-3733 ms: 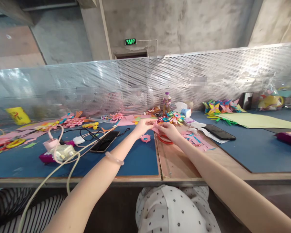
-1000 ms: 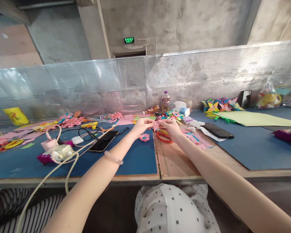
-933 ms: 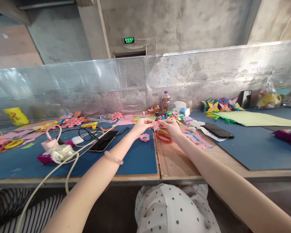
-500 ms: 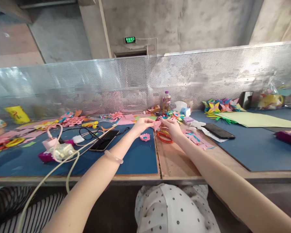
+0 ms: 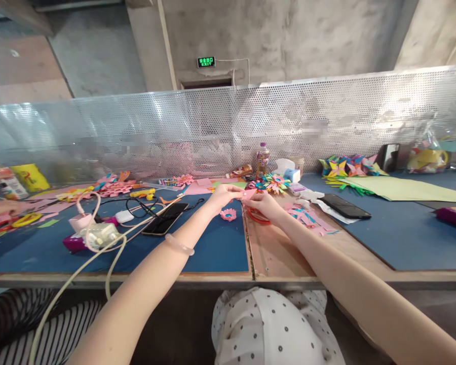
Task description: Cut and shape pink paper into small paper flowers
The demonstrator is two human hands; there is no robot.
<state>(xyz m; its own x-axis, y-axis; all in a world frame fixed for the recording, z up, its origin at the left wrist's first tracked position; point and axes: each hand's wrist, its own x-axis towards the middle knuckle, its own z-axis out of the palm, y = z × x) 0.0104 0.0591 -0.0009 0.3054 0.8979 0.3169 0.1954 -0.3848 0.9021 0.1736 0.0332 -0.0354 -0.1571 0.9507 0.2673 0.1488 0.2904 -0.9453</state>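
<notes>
A small piece of pink paper [image 5: 250, 193] is held between my two hands above the seam in the table. My left hand [image 5: 228, 196] pinches its left side with thumb and fingers. My right hand [image 5: 265, 205] has its fingers closed at the lower right edge of the same paper. Under my right hand lie scissors with red-orange handles [image 5: 257, 217], partly covered. A pink paper flower [image 5: 228, 215] with a blue centre rests on the blue mat just below my left hand.
Left of my arm are a phone [image 5: 165, 219], tangled cables and a charger [image 5: 101, 236]. Behind my hands stand a bottle [image 5: 262, 158] and colourful paper flowers [image 5: 275, 183]. To the right lie paper scraps [image 5: 311, 219], another phone [image 5: 345, 206] and pale green sheets [image 5: 406, 187]. Another person's hand [image 5: 3, 209] is at far left.
My right hand has shifted down and turned, its fingers now at the paper's lower edge. The pink paper has tilted up. At far left another person's hands have come further into view.
</notes>
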